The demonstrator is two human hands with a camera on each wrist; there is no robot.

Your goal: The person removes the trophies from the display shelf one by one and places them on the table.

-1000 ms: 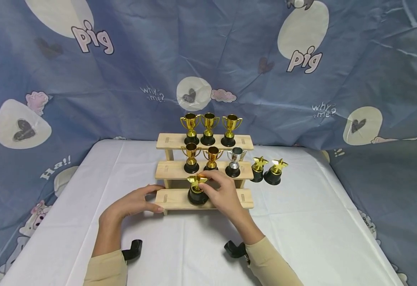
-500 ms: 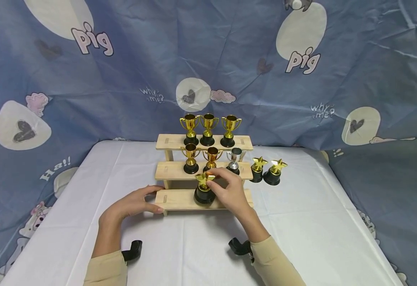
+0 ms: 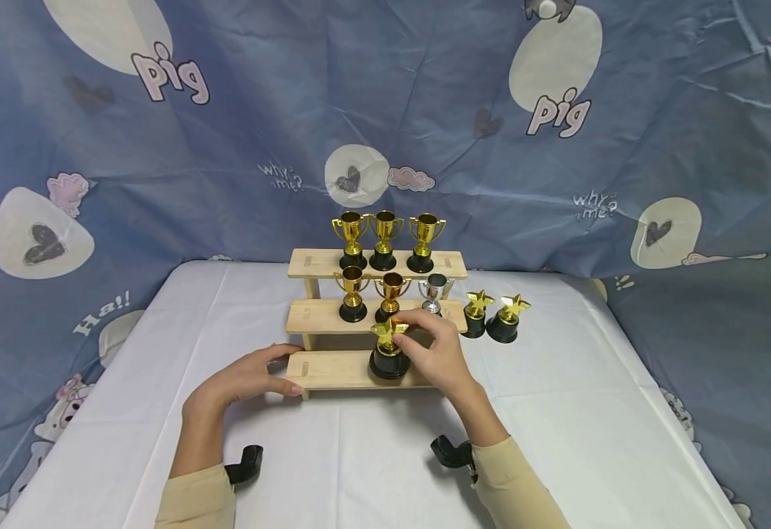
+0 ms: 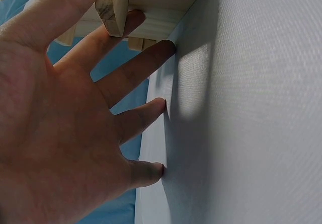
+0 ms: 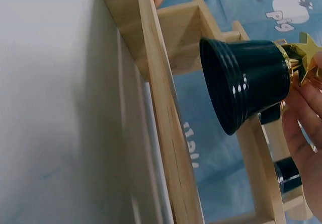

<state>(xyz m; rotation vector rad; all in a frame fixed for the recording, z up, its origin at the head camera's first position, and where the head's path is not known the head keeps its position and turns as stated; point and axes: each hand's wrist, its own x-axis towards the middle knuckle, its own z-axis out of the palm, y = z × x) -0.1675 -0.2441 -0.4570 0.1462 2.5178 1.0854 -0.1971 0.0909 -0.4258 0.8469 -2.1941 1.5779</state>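
Just above the lowest, nearest step point(image 3: 332, 371) of a wooden stand point(image 3: 311, 288), the right hand point(image 3: 439, 358) pinches a gold star trophy point(image 3: 389, 363) by its star point(image 3: 384, 333), black base near the step's middle. The left hand point(image 3: 246, 376), fingers spread, touches the left end of that step, thumb point(image 3: 286, 386) on the near side. Three gold cups point(image 3: 384, 226) stand on the far, top step point(image 3: 449, 261); two gold cups point(image 3: 353, 282) and a silver cup point(image 3: 434, 288) stand on the middle step point(image 3: 312, 316). Just right of the stand, two more star trophies point(image 3: 504, 329) stand on the white table point(image 3: 590, 419)
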